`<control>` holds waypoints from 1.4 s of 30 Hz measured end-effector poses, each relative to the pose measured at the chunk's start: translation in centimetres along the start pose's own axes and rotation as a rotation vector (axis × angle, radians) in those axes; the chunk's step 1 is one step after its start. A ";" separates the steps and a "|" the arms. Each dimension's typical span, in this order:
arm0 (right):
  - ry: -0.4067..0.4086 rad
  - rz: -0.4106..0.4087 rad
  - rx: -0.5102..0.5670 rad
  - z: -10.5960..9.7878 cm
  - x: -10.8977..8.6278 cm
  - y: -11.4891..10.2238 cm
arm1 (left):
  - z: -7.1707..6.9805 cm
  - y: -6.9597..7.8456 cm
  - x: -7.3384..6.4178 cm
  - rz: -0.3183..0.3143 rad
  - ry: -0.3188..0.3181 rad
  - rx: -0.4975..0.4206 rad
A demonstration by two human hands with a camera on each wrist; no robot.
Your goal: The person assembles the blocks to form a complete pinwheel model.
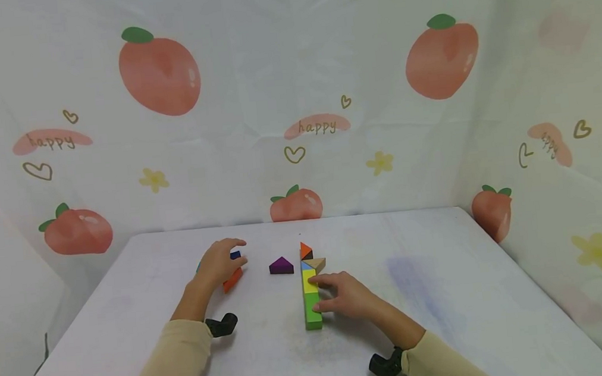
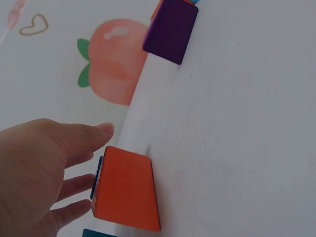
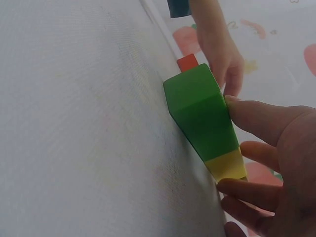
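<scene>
On the table, a row runs away from me: a green block (image 1: pixel 313 311), a yellow block (image 1: pixel 309 281), a small light blue piece (image 1: pixel 306 265), a tan triangular block (image 1: pixel 315 264) and an orange triangular block (image 1: pixel 306 251). My right hand (image 1: pixel 349 294) touches the row's right side, index fingertip at the yellow block and thumb at the green one, fingers fairly straight. Over at the left, my left hand (image 1: pixel 220 263) hovers with spread fingers beside an orange block (image 2: pixel 126 190), not gripping it. Dark blue (image 1: pixel 235 254) and teal (image 2: pixel 98 233) blocks lie close by, partly hidden.
Between the left hand and the row sits a purple triangular block (image 1: pixel 281 266). Black wrist devices (image 1: pixel 386 364) show at both sleeves. A white curtain (image 1: pixel 257 174) printed with fruit hangs behind the white table (image 1: pixel 380 235).
</scene>
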State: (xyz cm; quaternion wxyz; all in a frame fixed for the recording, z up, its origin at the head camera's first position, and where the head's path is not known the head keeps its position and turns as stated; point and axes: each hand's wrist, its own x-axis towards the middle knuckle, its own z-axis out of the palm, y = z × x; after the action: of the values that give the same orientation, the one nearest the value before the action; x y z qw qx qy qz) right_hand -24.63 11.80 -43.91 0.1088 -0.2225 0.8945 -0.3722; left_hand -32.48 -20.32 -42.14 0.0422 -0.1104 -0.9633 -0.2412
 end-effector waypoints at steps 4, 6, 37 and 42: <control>0.000 -0.012 -0.007 0.0 0.0 0.0 | -0.2 -0.5 -0.1 -0.030 -0.033 -0.022; 0.003 -0.017 -0.015 0.0 -0.1 0.0 | -0.3 -0.7 0.0 -0.054 -0.047 -0.036; 0.020 -0.015 -0.018 0.0 -0.3 -0.1 | -0.6 -0.1 0.5 -0.055 -0.005 -0.037; 0.017 -0.005 -0.015 0.0 -0.3 -0.2 | -0.3 0.9 0.9 -0.008 0.032 -0.053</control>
State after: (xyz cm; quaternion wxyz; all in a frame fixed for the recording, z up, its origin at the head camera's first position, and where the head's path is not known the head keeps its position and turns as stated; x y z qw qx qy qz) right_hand -24.32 11.83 -43.75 0.0986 -0.2223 0.8977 -0.3674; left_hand -33.16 -19.50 -41.36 0.0535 -0.1041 -0.9561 -0.2687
